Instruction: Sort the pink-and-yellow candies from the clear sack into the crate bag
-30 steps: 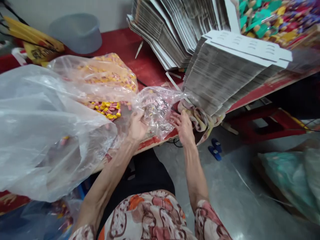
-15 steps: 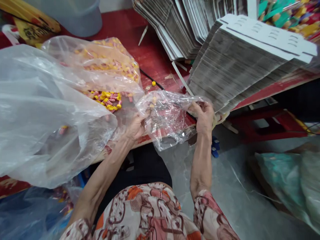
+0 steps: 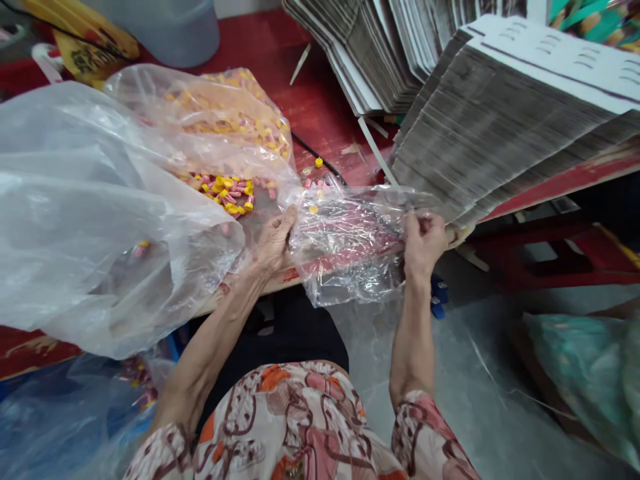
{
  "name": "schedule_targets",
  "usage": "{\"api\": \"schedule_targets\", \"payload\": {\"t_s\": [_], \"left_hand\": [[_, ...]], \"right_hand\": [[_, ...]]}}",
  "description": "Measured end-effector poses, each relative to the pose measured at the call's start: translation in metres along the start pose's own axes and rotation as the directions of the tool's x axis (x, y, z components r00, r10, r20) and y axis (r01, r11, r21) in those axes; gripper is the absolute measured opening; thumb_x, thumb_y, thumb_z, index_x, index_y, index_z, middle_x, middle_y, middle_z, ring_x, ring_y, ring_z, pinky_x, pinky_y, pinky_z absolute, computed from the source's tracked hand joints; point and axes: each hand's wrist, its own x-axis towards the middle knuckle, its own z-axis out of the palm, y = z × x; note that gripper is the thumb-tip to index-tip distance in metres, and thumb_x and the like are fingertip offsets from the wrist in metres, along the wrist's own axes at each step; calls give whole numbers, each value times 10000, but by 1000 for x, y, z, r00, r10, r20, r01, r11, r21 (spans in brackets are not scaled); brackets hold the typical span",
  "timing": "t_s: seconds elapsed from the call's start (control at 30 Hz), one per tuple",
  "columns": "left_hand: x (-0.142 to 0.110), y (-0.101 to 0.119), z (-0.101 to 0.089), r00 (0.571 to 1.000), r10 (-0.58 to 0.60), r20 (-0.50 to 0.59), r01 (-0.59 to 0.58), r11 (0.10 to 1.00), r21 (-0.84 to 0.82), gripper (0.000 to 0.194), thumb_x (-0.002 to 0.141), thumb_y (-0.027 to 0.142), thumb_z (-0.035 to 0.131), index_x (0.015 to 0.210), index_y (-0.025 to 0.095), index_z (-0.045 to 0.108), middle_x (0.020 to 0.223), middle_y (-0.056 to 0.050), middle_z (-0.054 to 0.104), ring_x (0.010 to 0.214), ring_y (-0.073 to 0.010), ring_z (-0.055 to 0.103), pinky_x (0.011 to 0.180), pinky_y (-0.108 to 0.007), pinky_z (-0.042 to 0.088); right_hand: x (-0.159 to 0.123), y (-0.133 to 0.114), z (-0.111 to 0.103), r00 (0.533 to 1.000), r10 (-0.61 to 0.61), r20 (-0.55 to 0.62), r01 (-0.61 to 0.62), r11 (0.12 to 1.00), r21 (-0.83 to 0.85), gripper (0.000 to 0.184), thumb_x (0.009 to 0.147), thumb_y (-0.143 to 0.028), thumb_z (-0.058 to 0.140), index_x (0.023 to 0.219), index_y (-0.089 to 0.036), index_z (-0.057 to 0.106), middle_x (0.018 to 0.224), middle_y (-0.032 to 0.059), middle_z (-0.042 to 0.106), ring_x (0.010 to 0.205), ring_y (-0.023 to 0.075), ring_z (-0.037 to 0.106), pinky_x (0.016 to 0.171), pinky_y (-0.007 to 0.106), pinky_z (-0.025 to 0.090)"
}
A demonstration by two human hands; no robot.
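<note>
A clear plastic bag (image 3: 350,247) is stretched out flat between my two hands at the table's front edge. My left hand (image 3: 274,241) pinches its left side, thumb on top. At the right end, my right hand (image 3: 425,240) grips the plastic with its fingers closed. Left of my left hand, small pink pieces with yellow caps (image 3: 230,193) lie at the mouth of a large translucent bag (image 3: 90,213). More of these pieces show through the plastic of a bag behind (image 3: 240,123). One yellow cap (image 3: 319,162) and a few pink pieces (image 3: 315,183) lie just beyond the clear bag.
Stacks of flat grey-white cardboard (image 3: 500,120) stand at the right of the red table (image 3: 255,40). A grey-blue tub (image 3: 173,33) is at the back left. A black cord (image 3: 325,162) crosses the table. On the floor at right are a red stool (image 3: 575,257) and a green-filled bag (image 3: 575,353).
The clear bag has been pulled wider and flatter. My right hand has moved right and slightly down; the whole view has shifted a little.
</note>
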Motion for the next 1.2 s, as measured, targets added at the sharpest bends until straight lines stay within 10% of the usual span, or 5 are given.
{"api": "schedule_targets", "payload": {"t_s": [0.17,0.43,0.93,1.1,1.2], "left_hand": [[-5,-2,21,1000,12,14,-13,1000,17,505,905,593,900,734,205,625,624,53,570,536,-89,497,527,-256,405],[-17,-11,53,981,46,190,-78,984,162,616,829,666,933,655,207,561,586,54,501,514,-83,431,470,-247,354],[4,-6,0,972,236,3,-229,943,242,606,899,704,847,696,231,528,603,52,455,516,-91,392,495,-287,340],[-19,-1,1,720,691,64,-603,577,550,521,1003,731,703,1199,249,681,1188,-64,708,1019,-217,673,875,-368,559],[-38,3,15,518,719,464,-797,209,567,632,1026,741,652,1438,261,625,1461,-119,662,1353,-324,628,1137,-497,504]], "right_hand": [[-49,-49,5,911,-288,-295,217,944,-250,222,1031,-467,685,1148,-278,680,1324,144,634,1293,336,612,1066,554,562],[-78,-59,58,812,33,583,-122,986,115,326,974,-546,742,867,-268,609,803,-28,585,720,148,520,695,306,479],[-46,-31,-12,994,14,107,-43,961,272,389,916,-553,852,843,-269,595,677,-66,533,582,114,508,590,262,455],[-49,-32,-15,995,57,87,-79,957,278,391,841,-522,907,838,-250,626,704,-69,578,592,99,514,580,237,440],[-55,-33,-7,992,83,96,-107,956,272,370,811,-509,899,850,-239,648,734,-70,607,617,91,506,590,222,415]]}}
